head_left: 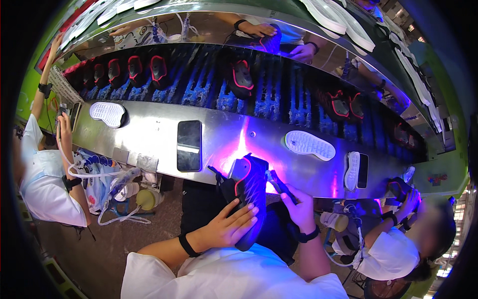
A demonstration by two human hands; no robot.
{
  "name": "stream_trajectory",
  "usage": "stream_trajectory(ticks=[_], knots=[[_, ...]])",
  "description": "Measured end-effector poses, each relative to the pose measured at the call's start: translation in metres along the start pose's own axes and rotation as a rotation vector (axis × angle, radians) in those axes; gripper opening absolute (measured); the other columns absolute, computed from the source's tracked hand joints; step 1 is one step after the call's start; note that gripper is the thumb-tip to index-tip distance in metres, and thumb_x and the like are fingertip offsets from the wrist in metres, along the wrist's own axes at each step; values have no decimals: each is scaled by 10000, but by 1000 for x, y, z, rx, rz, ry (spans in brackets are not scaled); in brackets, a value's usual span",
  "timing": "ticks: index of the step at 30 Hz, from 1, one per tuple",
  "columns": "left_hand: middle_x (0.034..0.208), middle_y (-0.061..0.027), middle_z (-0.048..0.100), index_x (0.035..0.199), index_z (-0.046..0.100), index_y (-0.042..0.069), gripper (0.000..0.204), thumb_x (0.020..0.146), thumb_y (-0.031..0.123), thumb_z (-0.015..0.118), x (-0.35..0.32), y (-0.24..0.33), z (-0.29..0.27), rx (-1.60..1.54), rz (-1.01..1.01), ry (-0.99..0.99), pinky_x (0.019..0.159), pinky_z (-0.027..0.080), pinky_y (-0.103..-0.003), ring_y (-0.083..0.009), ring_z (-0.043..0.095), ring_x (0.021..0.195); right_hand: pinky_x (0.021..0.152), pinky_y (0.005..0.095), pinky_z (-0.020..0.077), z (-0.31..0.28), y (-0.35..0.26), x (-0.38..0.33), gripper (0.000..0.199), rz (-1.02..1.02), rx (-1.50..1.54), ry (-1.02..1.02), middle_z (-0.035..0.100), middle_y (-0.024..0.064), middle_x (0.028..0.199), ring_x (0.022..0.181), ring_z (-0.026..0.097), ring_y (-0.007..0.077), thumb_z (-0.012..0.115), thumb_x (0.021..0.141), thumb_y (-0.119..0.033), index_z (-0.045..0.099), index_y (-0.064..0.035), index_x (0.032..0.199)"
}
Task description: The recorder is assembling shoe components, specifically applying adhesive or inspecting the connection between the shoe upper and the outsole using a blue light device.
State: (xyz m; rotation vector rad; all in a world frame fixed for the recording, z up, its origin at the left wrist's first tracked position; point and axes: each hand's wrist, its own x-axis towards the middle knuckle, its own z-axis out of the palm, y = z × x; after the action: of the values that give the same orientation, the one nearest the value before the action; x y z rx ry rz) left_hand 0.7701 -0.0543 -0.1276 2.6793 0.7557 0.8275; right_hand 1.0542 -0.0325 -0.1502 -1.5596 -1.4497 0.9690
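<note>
My left hand [230,225] lies flat along the side of a black shoe upper with red trim [250,183] and holds it tilted against the metal bench edge. My right hand [298,207] grips a dark pen-like tool [279,183] whose tip touches the shoe's side. Purple light falls on the shoe and the bench around it. Both wrists wear black bands.
A metal bench [149,134] carries a black phone [189,144], white soles [309,144] [107,112] and a second phone [363,170]. Behind it a blue conveyor [269,94] carries black-and-red shoes [241,77]. Other people work at left [50,174], right [398,239] and across [259,30].
</note>
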Motion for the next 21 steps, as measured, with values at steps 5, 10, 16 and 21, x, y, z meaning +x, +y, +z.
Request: stream_trajectory(ticks=[5, 10, 16, 21], knots=[[1471, -196, 559, 1311, 615, -21, 441, 890, 106, 580, 4, 3, 2, -5, -11, 11, 1185, 349, -584, -320, 515, 1409, 730, 284, 511, 2, 2, -14, 293, 14, 135, 2, 732, 83, 905, 781, 642, 128, 764, 925, -139, 733, 13, 1174], [1393, -228, 613, 1233, 623, -44, 404, 858, 105, 641, 12, 6, -2, -17, -11, 5, 1150, 383, -611, -362, 575, 1345, 730, 280, 507, -6, 8, -15, 306, -83, 8, -5, 721, 78, 893, 780, 644, 131, 776, 919, -137, 726, 25, 1173], [1390, -233, 613, 1260, 601, -54, 434, 861, 111, 647, 15, 7, -3, 1, 9, -10, 1150, 381, -613, -370, 580, 1337, 799, 306, 536, -10, 1, -33, 334, 37, 119, -52, 749, 114, 975, 857, 683, 161, 781, 915, -146, 718, 28, 1192], [1390, -269, 597, 1263, 586, -75, 453, 855, 111, 653, 23, 13, -4, 2, 1, -5, 1149, 371, -622, -388, 577, 1334, 878, 313, 536, -28, 14, -66, 347, 82, 144, -170, 754, 124, 1029, 937, 699, 172, 758, 926, -125, 701, 30, 1232]])
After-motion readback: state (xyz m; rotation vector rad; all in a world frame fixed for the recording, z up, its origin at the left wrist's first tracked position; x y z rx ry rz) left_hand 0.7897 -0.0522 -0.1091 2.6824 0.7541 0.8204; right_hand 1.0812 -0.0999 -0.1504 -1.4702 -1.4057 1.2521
